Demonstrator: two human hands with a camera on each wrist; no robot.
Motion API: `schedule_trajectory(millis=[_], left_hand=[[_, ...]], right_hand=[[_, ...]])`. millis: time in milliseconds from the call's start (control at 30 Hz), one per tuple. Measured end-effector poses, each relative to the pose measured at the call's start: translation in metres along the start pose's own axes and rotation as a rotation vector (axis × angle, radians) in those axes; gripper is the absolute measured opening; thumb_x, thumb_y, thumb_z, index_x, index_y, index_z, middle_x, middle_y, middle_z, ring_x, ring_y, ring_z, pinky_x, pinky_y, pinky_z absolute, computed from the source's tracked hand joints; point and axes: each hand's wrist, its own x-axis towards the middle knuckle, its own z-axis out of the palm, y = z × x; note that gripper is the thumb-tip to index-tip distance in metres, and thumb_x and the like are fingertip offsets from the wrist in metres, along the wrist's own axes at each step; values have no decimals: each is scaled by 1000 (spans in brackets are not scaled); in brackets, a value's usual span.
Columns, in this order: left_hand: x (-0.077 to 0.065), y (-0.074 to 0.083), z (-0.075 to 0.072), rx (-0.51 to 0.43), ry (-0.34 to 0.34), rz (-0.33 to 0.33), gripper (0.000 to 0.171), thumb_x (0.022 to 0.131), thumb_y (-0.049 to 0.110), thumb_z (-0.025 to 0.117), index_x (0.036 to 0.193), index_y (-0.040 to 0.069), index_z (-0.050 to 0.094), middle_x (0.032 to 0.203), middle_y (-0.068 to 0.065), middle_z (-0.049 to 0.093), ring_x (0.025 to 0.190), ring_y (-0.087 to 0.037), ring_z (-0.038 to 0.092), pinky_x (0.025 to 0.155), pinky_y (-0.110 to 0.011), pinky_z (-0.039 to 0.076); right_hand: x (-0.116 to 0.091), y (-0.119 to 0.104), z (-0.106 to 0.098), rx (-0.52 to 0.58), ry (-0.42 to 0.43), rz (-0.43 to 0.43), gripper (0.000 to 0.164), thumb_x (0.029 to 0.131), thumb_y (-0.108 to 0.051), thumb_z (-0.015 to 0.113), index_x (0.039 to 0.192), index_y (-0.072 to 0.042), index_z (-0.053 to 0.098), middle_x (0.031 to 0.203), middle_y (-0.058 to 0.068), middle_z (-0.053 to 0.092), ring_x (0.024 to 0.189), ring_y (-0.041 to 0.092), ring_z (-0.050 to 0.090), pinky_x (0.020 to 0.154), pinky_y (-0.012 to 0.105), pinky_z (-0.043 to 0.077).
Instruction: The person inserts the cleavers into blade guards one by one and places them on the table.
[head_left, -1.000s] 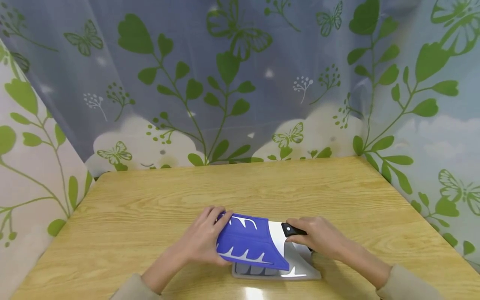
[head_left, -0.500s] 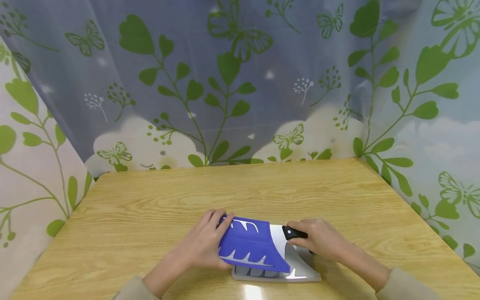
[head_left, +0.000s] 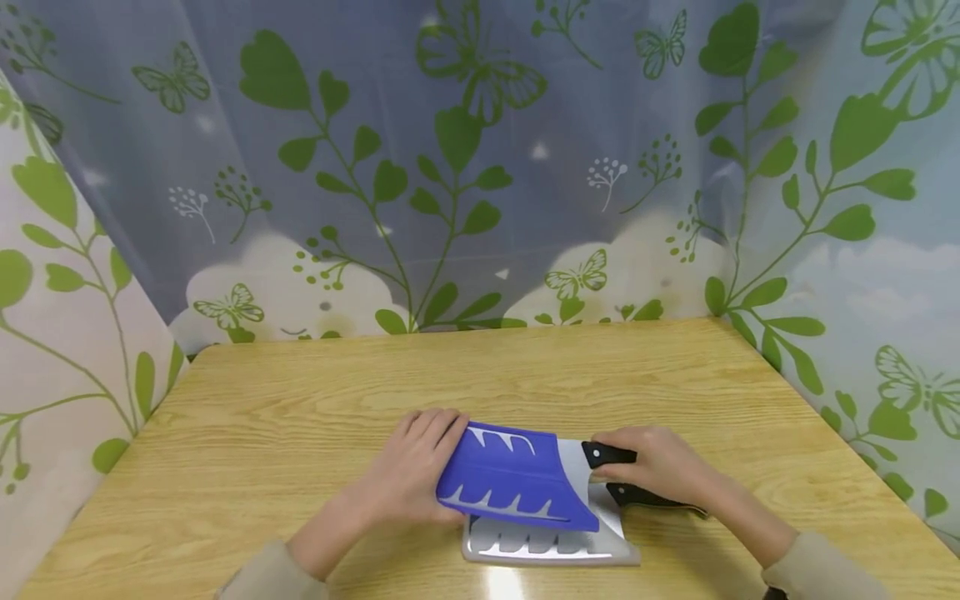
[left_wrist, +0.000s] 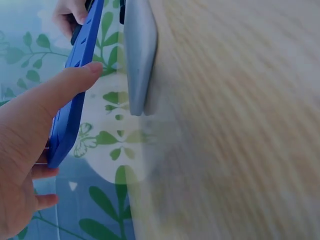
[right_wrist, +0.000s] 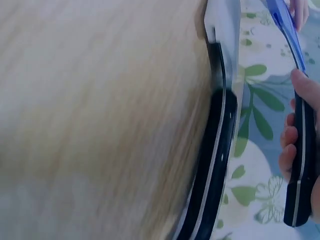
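Both hands hold a cleaver in a blue blade cover (head_left: pixel 510 479) above the table. My left hand (head_left: pixel 408 479) grips the cover's left end, thumb on the near face in the left wrist view. On the right, my right hand (head_left: pixel 660 458) curls round the cleaver's black handle (right_wrist: pixel 302 155). A strip of bare blade (head_left: pixel 574 467) shows between cover and handle. Below lies a second cleaver in a grey blade cover (head_left: pixel 555 543), partly hidden by the blue one. Its black handle (head_left: pixel 648 497) points right, under my right hand.
The wooden table (head_left: pixel 360 375) reaches back to a curtain (head_left: pixel 517 167) printed with green leaves and butterflies. Similar cloth hangs at the left and right sides.
The blue-covered cleaver has shifted a little to the right and up, with both hands. More of the grey cover and the lower black handle now shows.
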Motion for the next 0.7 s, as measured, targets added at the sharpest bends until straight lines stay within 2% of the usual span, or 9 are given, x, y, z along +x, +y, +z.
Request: schedule_trajectory(millis=[167, 333, 433, 533, 700], left_hand=[[15, -4, 1, 80, 49, 42, 109, 49, 69, 70, 129, -3, 47, 121, -14, 51, 109, -28, 46, 90, -46, 38], [33, -12, 7, 103, 45, 8, 108, 49, 70, 69, 127, -2, 48, 119, -13, 52, 108, -28, 48, 89, -46, 39], [46, -18, 10, 96, 14, -33, 107, 50, 71, 69, 127, -1, 48, 120, -13, 52, 109, -28, 48, 89, -47, 38], [59, -24, 14, 75, -31, -67, 107, 51, 70, 69, 128, -1, 47, 121, -13, 51, 110, -28, 47, 91, -46, 38], [79, -30, 28, 41, -144, -99, 106, 53, 71, 69, 130, 2, 45, 124, -11, 49, 114, -27, 44, 93, -44, 37]], right_hand=[[3, 12, -10, -17, -70, 42, 37, 79, -25, 72, 108, -2, 66, 97, 6, 68, 84, 19, 64, 69, 34, 52], [8, 30, -22, -50, -107, 182, 32, 77, -17, 73, 104, -2, 64, 95, 7, 65, 84, 22, 61, 71, 40, 49], [9, 46, -27, 24, -58, 289, 27, 77, -9, 71, 101, 1, 63, 92, 8, 64, 83, 23, 59, 72, 42, 48], [10, 62, -30, 111, -5, 361, 26, 78, -4, 70, 101, 4, 62, 91, 11, 63, 82, 24, 57, 72, 42, 47], [9, 87, -32, 205, -14, 438, 26, 78, -7, 71, 100, 4, 61, 92, 11, 63, 85, 24, 56, 73, 39, 45]])
